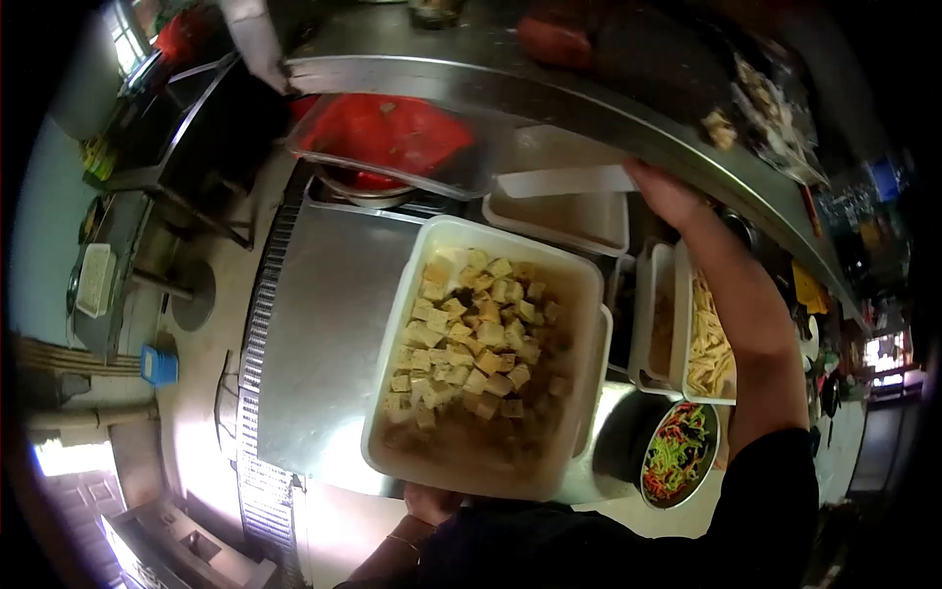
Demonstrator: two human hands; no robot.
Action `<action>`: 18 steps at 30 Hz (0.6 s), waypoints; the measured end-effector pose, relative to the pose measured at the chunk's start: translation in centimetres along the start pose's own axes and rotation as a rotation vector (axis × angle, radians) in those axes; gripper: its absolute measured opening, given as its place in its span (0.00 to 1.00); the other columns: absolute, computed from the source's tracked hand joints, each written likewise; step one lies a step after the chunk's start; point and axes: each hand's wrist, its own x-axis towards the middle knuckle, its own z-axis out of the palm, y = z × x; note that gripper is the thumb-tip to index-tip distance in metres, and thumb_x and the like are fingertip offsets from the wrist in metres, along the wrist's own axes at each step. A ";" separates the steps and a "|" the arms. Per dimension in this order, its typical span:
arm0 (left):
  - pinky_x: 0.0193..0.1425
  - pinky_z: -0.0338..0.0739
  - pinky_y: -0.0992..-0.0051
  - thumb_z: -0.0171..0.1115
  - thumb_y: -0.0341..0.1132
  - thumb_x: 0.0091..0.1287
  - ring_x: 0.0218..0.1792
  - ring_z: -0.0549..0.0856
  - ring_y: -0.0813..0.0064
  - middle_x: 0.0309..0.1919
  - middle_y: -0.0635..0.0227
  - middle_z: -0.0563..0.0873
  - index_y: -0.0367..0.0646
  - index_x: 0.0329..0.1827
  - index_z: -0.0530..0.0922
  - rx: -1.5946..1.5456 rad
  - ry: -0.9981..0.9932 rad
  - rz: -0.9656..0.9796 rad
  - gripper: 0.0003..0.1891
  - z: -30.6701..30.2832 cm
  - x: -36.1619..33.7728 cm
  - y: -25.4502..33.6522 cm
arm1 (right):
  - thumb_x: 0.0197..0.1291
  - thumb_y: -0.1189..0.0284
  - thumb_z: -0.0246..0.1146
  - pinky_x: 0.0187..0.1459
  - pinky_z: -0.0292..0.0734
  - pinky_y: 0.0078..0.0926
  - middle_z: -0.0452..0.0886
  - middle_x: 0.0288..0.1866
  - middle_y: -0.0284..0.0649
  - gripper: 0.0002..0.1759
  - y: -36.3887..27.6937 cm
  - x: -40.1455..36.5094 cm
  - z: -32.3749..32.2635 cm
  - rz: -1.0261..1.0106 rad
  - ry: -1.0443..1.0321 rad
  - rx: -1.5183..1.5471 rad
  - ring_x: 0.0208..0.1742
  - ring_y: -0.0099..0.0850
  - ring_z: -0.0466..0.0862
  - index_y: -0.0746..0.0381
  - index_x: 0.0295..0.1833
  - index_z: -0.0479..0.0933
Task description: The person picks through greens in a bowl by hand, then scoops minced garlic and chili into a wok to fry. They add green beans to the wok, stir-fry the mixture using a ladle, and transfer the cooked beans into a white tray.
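A large white tub [397, 393] holds tofu-like cubes [471, 344] in brownish liquid. Under its near edge is my left hand [433, 503], gripping the tub from below, with its fingers partly hidden. My right hand [672, 196] reaches beneath the metal shelf and closes on the end of a white flat piece [569, 182]. That piece lies over an emptier pale tub [559, 218], behind the large one.
Red plastic [392, 137] shows in a clear container at the back. On the right are a tub of pale strips [708, 344] and a bowl of sliced peppers [677, 452]. A metal shelf edge [471, 83] crosses above the steel counter [324, 334].
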 end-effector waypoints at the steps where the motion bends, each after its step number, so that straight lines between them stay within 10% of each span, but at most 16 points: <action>1: 0.51 0.77 0.59 0.66 0.43 0.55 0.48 0.83 0.54 0.47 0.61 0.85 0.50 0.50 0.82 -0.117 -0.024 -0.054 0.19 1.9 -1.4 -1.8 | 0.67 0.67 0.50 0.61 0.70 0.34 0.74 0.60 0.49 0.18 0.3 0.7 -1.0 0.100 0.002 0.356 0.60 0.39 0.75 0.60 0.60 0.70; 4: 0.47 0.78 0.59 0.67 0.41 0.53 0.43 0.84 0.55 0.43 0.60 0.86 0.50 0.47 0.83 -0.229 0.016 -0.086 0.18 6.5 -4.4 -5.3 | 0.72 0.59 0.46 0.69 0.61 0.30 0.71 0.65 0.45 0.23 -0.7 0.3 -4.7 0.130 -0.094 1.005 0.67 0.37 0.69 0.61 0.63 0.68; 7: 0.43 0.79 0.59 0.67 0.40 0.53 0.40 0.85 0.56 0.41 0.60 0.86 0.50 0.45 0.83 0.038 0.173 0.088 0.16 3.2 -1.5 -1.6 | 0.70 0.59 0.49 0.66 0.64 0.32 0.73 0.62 0.45 0.21 -3.5 -3.4 -7.5 0.284 -0.112 0.227 0.64 0.40 0.71 0.58 0.62 0.71; 13: 0.31 0.76 0.58 0.63 0.42 0.55 0.26 0.82 0.57 0.25 0.61 0.84 0.48 0.27 0.82 0.202 0.085 0.109 0.08 4.9 -2.3 -2.9 | 0.59 0.68 0.61 0.49 0.76 0.36 0.80 0.47 0.40 0.12 0.3 -11.1 -9.3 -0.320 0.195 -0.396 0.48 0.41 0.80 0.53 0.49 0.78; 18: 0.28 0.74 0.59 0.61 0.42 0.55 0.21 0.80 0.58 0.16 0.61 0.79 0.48 0.13 0.77 0.261 -0.107 -0.021 0.15 6.4 -3.0 -4.2 | 0.55 0.70 0.63 0.36 0.78 0.34 0.80 0.37 0.33 0.08 -2.9 -13.1 -10.9 -0.272 0.316 -0.407 0.39 0.35 0.82 0.52 0.42 0.80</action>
